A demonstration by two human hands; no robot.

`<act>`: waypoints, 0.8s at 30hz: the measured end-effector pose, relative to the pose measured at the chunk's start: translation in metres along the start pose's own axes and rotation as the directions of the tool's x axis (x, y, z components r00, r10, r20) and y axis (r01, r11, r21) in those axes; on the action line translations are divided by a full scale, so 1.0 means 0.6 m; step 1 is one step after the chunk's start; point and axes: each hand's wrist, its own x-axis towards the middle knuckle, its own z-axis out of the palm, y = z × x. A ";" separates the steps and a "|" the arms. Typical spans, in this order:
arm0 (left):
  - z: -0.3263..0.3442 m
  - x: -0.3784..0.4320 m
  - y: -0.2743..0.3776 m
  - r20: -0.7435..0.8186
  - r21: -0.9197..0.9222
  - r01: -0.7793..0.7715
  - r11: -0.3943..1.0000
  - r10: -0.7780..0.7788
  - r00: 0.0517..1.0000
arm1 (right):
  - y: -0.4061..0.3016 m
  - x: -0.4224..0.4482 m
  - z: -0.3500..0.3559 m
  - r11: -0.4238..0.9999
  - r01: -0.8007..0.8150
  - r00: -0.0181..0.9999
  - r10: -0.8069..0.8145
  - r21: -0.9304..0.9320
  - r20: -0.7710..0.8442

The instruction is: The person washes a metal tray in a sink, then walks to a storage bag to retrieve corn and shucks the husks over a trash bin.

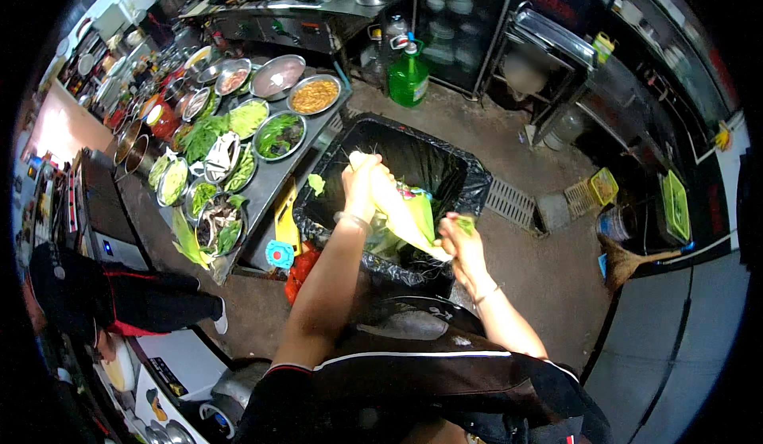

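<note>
Above the lined bin (477, 173), my left hand (359, 185) is wrapped around one end of what looks like an ear of corn (396, 206) in pale husk. Fine silk-like strands stick out past my fingers. The ear slants down to the right, and a loose green husk leaf (422, 214) hangs along it. At its lower end, my right hand (462, 247) has its fingers closed on a small green piece of husk (465, 224). Whether that piece is still joined to the ear cannot be seen. Inside the black bag lie leafy scraps, partly hidden by the ear.
On the left, a metal table (271, 191) bears several bowls of cut vegetables and a green-husked ear (186, 238). A green jug (409, 77) stands beyond the bin. A floor drain grate (509, 203) and a broom (620, 262) are at right. Another person (149, 301) stands at left.
</note>
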 end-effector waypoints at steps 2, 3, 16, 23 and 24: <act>0.014 -0.011 -0.002 0.039 0.083 -0.076 0.994 0.073 0.997 | -0.014 0.033 0.002 0.730 0.282 0.958 -0.248 -0.623 0.143; 0.017 -0.017 -0.005 0.073 0.157 -0.151 0.976 0.141 0.987 | -0.030 0.048 0.005 0.349 0.419 0.891 -0.333 -0.838 0.308; 0.061 -0.094 0.011 0.360 0.157 -0.362 0.919 0.288 0.887 | 0.022 0.078 0.072 0.822 0.327 0.880 -0.084 -0.467 0.468; 0.137 -0.168 -0.072 0.980 0.160 -0.977 -0.140 -0.094 0.174 | 0.175 0.151 0.089 0.225 0.177 0.929 0.284 -0.958 0.238; 0.153 -0.139 -0.053 0.911 0.287 -0.950 0.124 0.270 0.310 | 0.223 0.206 0.062 0.315 -0.074 0.988 0.154 -0.946 -0.026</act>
